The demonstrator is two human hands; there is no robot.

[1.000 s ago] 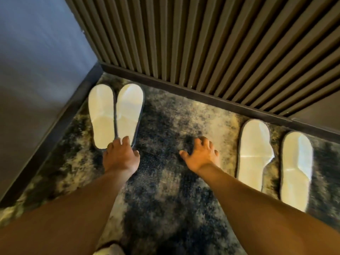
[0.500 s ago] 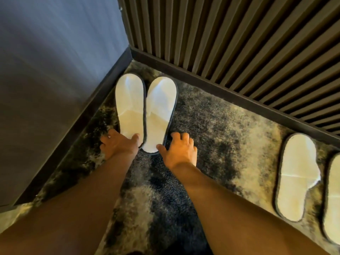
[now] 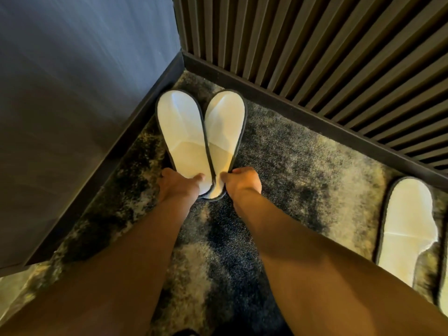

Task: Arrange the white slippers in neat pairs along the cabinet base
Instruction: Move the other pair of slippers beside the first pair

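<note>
Two white slippers with dark edging lie in the corner, toes toward the slatted cabinet. The left slipper [image 3: 180,132] overlaps the heel of the right slipper [image 3: 224,127]. My left hand [image 3: 178,184] pinches the left slipper's heel, thumb on top. My right hand [image 3: 243,181] pinches the right slipper's heel. A third white slipper [image 3: 407,226] lies apart at the right, near the cabinet base [image 3: 303,117]. A sliver of another slipper [image 3: 444,294] shows at the right edge.
A grey wall [image 3: 72,93] with a dark skirting closes the left side. The slatted cabinet front [image 3: 315,44] runs across the back. The floor is a mottled dark and pale carpet [image 3: 303,170].
Both hands closed in on the heels of the corner pair and took hold of them. The heels now overlap. The view swung left, pushing the right-hand slippers toward the frame edge.
</note>
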